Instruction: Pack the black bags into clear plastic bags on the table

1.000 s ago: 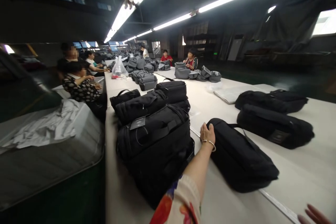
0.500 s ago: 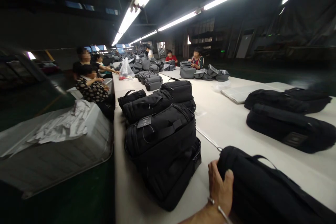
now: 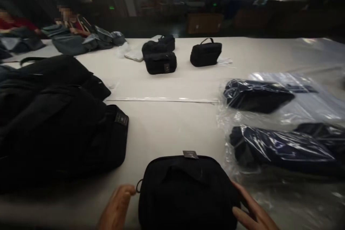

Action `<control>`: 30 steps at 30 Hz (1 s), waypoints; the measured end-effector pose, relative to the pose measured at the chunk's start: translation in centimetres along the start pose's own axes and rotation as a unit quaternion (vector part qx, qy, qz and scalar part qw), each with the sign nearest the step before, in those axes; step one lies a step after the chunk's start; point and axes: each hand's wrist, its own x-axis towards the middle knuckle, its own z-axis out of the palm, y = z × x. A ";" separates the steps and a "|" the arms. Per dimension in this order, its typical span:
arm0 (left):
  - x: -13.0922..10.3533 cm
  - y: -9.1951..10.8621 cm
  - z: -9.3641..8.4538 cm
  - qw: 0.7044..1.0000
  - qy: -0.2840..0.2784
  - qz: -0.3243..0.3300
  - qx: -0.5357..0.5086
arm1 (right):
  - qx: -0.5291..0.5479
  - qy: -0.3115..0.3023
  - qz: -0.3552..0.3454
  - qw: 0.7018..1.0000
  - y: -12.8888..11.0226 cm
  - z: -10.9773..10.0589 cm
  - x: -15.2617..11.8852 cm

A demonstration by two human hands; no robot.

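Swung right since half a second ago, my feed shows the black bag (image 3: 185,194) close in on the table (image 3: 167,125). My right hand (image 3: 254,210), thumb and fingers spread, touches its side; my left hand (image 3: 118,206) is just beside its ring (image 3: 137,185), whether pinching I cannot tell.

A worker's bare left hand (image 3: 118,206), its fingertips blunt and rounded, and bare right hand (image 3: 254,210), its visible fingers long and slender, appear softly blurred, cropped by the view's lower border; nail detail is indistinct.
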 end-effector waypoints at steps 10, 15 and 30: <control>4.8 13.5 5.2 0.885 -0.180 0.307 0.299 | -0.030 -0.044 -0.095 0.994 -2.5 -2.5 0.7; 2.7 12.9 6.3 0.871 -0.174 0.327 0.324 | -0.132 0.007 -0.230 0.964 -7.9 -2.8 4.8; 3.6 9.9 5.2 0.930 -0.089 0.316 0.167 | -0.448 -0.244 -0.485 0.710 -17.8 -1.7 12.3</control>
